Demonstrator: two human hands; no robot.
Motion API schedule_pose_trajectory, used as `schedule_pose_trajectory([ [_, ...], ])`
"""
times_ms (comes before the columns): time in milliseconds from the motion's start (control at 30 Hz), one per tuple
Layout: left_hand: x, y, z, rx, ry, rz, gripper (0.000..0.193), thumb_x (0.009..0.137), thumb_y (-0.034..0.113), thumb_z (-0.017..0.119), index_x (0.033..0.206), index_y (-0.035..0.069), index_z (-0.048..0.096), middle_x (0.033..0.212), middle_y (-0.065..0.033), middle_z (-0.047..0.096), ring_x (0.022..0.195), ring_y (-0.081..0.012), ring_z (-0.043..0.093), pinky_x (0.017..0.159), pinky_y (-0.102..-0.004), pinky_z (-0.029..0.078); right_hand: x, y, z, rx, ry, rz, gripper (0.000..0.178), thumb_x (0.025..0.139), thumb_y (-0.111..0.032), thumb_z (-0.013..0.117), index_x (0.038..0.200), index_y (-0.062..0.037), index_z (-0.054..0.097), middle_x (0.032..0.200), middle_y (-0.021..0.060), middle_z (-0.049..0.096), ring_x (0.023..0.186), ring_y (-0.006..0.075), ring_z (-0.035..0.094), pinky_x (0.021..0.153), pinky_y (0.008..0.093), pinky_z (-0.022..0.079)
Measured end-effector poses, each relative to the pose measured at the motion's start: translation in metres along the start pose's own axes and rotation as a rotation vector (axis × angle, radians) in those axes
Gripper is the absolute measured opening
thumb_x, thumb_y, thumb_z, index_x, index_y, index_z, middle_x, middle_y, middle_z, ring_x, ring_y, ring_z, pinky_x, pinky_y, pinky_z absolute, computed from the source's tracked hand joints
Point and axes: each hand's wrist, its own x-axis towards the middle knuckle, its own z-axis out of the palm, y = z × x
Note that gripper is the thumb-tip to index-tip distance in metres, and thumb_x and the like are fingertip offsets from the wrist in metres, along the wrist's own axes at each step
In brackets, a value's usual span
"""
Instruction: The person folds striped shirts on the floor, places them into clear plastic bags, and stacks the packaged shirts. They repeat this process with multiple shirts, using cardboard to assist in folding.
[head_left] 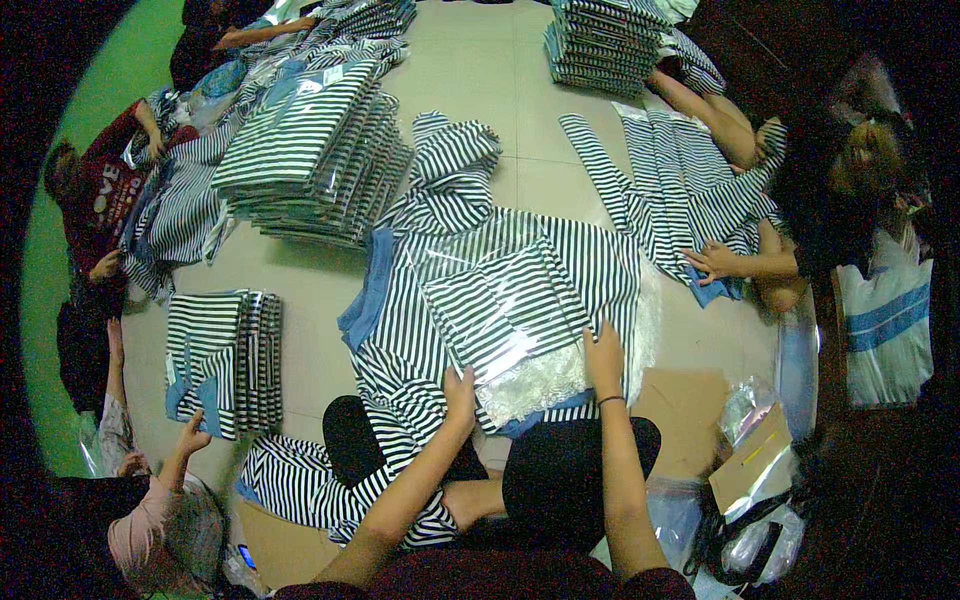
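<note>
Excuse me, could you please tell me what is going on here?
The seated person's left hand and right hand hold opposite sides of a clear bag with a folded striped garment inside, over a loosely spread striped garment. A tall stack of folded striped clothes stands ahead to the left; another person's hand is at a smaller stack nearer by. On the right, a co-worker's hand rests on more striped cloth.

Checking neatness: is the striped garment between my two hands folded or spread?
Folded: the garment makes a compact, straight-edged rectangle under clear plastic.
</note>
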Motion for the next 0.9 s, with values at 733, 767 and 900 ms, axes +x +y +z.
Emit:
schedule_pose_trajectory([
  [733,0.053,0.039,-0.041,0.670,-0.133,0.101,0.039,0.072,0.031,0.062,0.085,-0.005,0.056,0.068,-0.0057,0.055,0.059,-0.0123,0.051,0.052,-0.0213,0.039,-0.009,0.039,0.017,0.480,-0.508,0.162,0.043,0.081,-0.037,0.048,0.084,0.0051,0.055,0.077,0.0110,0.059,0.069,0.0179,0.054,0.063,0.0268,0.042],
  [767,0.052,0.042,-0.047,0.626,-0.183,-0.032,0.039,0.073,0.031,0.061,0.086,-0.005,0.056,0.068,-0.0061,0.055,0.059,-0.0126,0.051,0.053,-0.0217,0.040,-0.016,0.042,0.017,0.888,-0.430,0.070,0.043,0.083,-0.039,0.044,0.086,0.0031,0.055,0.068,0.0062,0.056,0.062,0.0152,0.051,0.061,0.0253,0.043],
  [900,0.037,0.045,-0.078,0.487,-0.406,-0.259,0.030,0.079,0.024,0.054,0.083,-0.005,0.056,0.069,-0.0068,0.057,0.059,-0.0111,0.052,0.054,-0.0222,0.044,-0.030,0.051,0.001,0.829,-0.590,0.513,0.028,0.084,-0.029,0.044,0.082,-0.0026,0.053,0.056,-0.0035,0.043,0.046,0.0059,0.039,0.041,0.0198,0.036],
])
